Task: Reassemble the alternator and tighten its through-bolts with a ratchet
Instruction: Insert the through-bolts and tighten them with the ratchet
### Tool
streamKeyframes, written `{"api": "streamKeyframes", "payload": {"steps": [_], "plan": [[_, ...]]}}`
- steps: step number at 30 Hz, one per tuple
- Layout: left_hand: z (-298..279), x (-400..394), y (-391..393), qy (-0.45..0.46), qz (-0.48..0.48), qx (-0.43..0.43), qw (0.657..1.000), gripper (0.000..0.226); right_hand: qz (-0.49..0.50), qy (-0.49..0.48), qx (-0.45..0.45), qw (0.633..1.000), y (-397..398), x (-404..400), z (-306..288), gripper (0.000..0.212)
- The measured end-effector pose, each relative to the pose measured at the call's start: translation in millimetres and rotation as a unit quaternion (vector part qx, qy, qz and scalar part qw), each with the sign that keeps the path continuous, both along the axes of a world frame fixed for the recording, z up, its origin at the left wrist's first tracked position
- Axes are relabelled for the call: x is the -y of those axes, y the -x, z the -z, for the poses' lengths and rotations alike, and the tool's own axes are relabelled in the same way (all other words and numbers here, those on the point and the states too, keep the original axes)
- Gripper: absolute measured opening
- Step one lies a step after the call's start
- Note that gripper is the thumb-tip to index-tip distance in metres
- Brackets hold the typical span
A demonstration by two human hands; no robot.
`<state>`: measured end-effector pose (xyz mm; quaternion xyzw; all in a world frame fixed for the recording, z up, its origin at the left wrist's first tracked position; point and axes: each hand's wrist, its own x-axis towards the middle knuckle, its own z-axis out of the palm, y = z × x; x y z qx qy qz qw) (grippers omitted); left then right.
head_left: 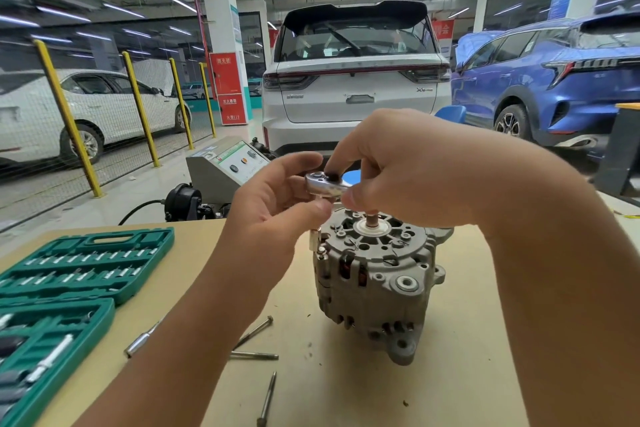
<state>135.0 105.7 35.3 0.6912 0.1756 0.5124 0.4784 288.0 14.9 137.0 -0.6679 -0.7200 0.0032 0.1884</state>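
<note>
Holding the ratchet (327, 184) up over the alternator (374, 291) w/ both hands. My left hand (277, 198) has thumb and fingers curled round the chrome head, pinching it from the left side. My right hand (398, 177) is curled over the head's right end and whatever's behind it; one fingertip w/ a dark nail presses the small knob on top. Handle is hidden under my right palm, can't tell how it lies.

A socket (314, 239) hangs just below my left thumb, right above a bolt head (322, 253) at the alternator's left rim; can't tell if they touch. Alternator stands upright on the worktop (467, 340), directly beneath my hands, grey housing, shaft stub pointing up toward my right palm, copper windings showing thru the side slots.

Below my left forearm, nearer to me, 3 loose through-bolts lie on the worktop: one (254, 331) angled, one (254, 355) roughly flat just under it, one (267, 399) closest to me. Left of those, an extension bar (140, 343) lies beside the green socket case (79, 284), which is open, well to the left of my left arm, bits in rows.

Beyond my hands, off the worktop's far edge: a grey test machine (225, 166), then a white SUV (356, 80), a blue car (554, 80) to the right.
</note>
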Motion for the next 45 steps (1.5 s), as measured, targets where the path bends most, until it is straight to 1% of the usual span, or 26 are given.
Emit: {"api": "streamKeyframes", "payload": {"steps": [3, 5, 6, 7, 11, 12, 16, 21, 24, 26, 28, 30, 32, 34, 36, 38, 39, 40, 42, 43, 44, 45], "plan": [[-2.2, 4.8, -8.3, 0.094, 0.104, 0.065, 0.988, 0.050, 0.015, -0.012, 0.010, 1.000, -0.4, -1.4, -0.5, 0.033], [-3.9, 6.6, -14.2, 0.128, 0.120, 0.089, 0.980, 0.042, 0.019, -0.016, 0.015, 1.000, -1.1, -2.4, -0.1, 0.034], [-4.7, 6.6, -16.4, 0.129, 0.121, 0.091, 0.980, 0.037, 0.018, -0.018, 0.016, 1.000, -1.5, -2.6, 0.1, 0.033], [-5.9, 6.1, -18.2, 0.126, 0.123, 0.091, 0.980, 0.038, 0.014, -0.019, 0.015, 1.000, -2.1, -2.8, 0.2, 0.032], [-13.2, 2.9, -25.6, 0.108, 0.123, 0.061, 0.985, 0.067, 0.001, -0.019, 0.010, 1.000, -4.3, -4.1, 0.6, 0.034], [-14.6, 2.5, -28.2, 0.104, 0.121, 0.051, 0.986, 0.069, -0.004, -0.019, 0.014, 1.000, -4.8, -4.7, 0.6, 0.035], [-15.3, 1.1, -35.6, 0.117, 0.122, 0.060, 0.984, 0.064, -0.020, -0.009, 0.013, 1.000, -7.5, -7.4, -0.2, 0.035], [-13.2, -2.1, -36.5, 0.126, 0.147, 0.047, 0.980, 0.062, -0.022, 0.005, 0.006, 1.000, -9.8, -11.4, 0.0, 0.036], [-12.8, -5.8, -34.5, 0.130, 0.162, 0.041, 0.977, 0.066, -0.023, -0.005, 0.009, 1.000, -10.7, -12.9, 1.2, 0.037], [-12.5, -7.4, -34.0, 0.132, 0.177, 0.040, 0.974, 0.067, -0.016, -0.018, 0.000, 1.000, -13.2, -15.5, 2.1, 0.034], [-12.6, -7.3, -33.9, 0.139, 0.182, 0.042, 0.972, 0.067, 0.002, -0.034, 0.012, 0.999, -13.9, -15.9, 2.6, 0.031], [-12.4, -5.7, -34.4, 0.143, 0.171, 0.045, 0.974, 0.071, 0.018, -0.037, 0.050, 0.998, -10.9, -12.9, 1.3, 0.027], [-11.1, -3.7, -35.4, 0.146, 0.148, 0.052, 0.977, 0.078, 0.009, -0.024, 0.072, 0.997, -5.5, -4.9, -2.5, 0.020], [-9.1, -1.6, -36.6, 0.150, 0.124, 0.072, 0.978, 0.084, -0.006, -0.002, 0.075, 0.997, -2.2, 3.9, -6.3, 0.033], [-7.9, 0.0, -37.4, 0.149, 0.113, 0.092, 0.978, 0.079, -0.003, -0.010, 0.074, 0.997, -3.4, 5.5, -7.4, 0.042], [-8.8, 1.2, -37.5, 0.159, 0.115, 0.093, 0.976, 0.065, 0.025, -0.035, 0.064, 0.997, -4.9, 0.5, -5.0, 0.045], [-9.9, 1.7, -37.3, 0.167, 0.120, 0.090, 0.975, 0.061, 0.038, -0.042, 0.059, 0.997, -2.9, -1.3, -3.9, 0.044], [-10.7, 1.8, -37.3, 0.170, 0.123, 0.084, 0.974, 0.062, 0.041, -0.042, 0.063, 0.996, -1.1, -1.8, -2.8, 0.039], [-10.9, 1.2, -38.1, 0.167, 0.116, 0.073, 0.976, 0.070, 0.015, -0.028, 0.079, 0.996, 0.3, 1.6, -2.7, 0.025], [-10.6, 0.7, -38.5, 0.165, 0.111, 0.071, 0.978, 0.072, -0.004, -0.013, 0.078, 0.997, 1.0, 5.9, -3.6, 0.029], [-9.8, -0.3, -38.7, 0.162, 0.107, 0.072, 0.978, 0.068, -0.020, -0.001, 0.072, 0.997, 1.6, 11.6, -5.6, 0.036], [-9.3, -0.5, -38.9, 0.162, 0.107, 0.075, 0.978, 0.063, -0.027, 0.004, 0.060, 0.998, -0.3, 14.7, -7.7, 0.038]]}}
